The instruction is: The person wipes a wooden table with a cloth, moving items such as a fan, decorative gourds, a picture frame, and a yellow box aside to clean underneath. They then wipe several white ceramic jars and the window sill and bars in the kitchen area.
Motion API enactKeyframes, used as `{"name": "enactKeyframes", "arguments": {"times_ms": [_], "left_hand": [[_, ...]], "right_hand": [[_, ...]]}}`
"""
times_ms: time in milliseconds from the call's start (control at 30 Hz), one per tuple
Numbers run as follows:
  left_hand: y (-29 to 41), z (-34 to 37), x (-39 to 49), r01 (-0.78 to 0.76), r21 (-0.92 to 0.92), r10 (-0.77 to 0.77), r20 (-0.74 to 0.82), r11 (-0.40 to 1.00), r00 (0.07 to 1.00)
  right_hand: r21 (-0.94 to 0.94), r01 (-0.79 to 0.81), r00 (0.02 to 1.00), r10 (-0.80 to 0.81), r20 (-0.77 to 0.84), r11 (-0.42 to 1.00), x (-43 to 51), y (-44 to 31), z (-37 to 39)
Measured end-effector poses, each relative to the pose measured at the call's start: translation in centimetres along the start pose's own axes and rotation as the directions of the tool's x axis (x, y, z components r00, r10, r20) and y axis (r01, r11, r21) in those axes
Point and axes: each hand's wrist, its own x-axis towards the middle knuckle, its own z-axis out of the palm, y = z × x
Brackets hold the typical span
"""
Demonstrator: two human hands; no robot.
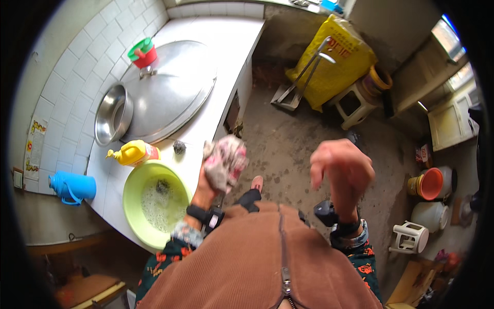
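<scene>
My left hand (206, 187) grips a crumpled, pink-patterned cloth (225, 162) beside the counter's front edge. Close to that hand, a light green plastic basin (133, 193) holds foamy water, with a dark steel-wool scourer (162, 186) in it. Another scourer (179, 147) lies on the white tiled counter (195, 152). A yellow pump bottle (135, 153) rests at the basin's far rim. Raised over the floor, my right hand (343, 166) is blurred, its fingers loosely bent, and nothing shows in it.
A large round metal lid (166, 96) covers much of the counter, near a steel bowl (113, 114), a red scoop (145, 57) and a blue thermos (73, 188). On the concrete floor (270, 135) are a dustpan (286, 97), a yellow sack (332, 58) and plastic stools (357, 102).
</scene>
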Motion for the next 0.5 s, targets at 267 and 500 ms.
{"name": "enactKeyframes", "arguments": {"times_ms": [267, 500], "left_hand": [[4.8, 7.1, 17.3, -0.206, 0.483, 0.149, 0.152, 0.851, 0.977], [7.6, 9.9, 27.1, -0.048, -0.015, 0.049, 0.091, 0.999, 0.995]], "right_hand": [[-0.078, -0.714, 0.700, 0.708, -0.090, 0.696, 1.6, 17.4, -6.2], [-0.025, -0.690, 0.708, 0.682, 0.186, 0.723, 10.1, 28.5, -7.7]]}}
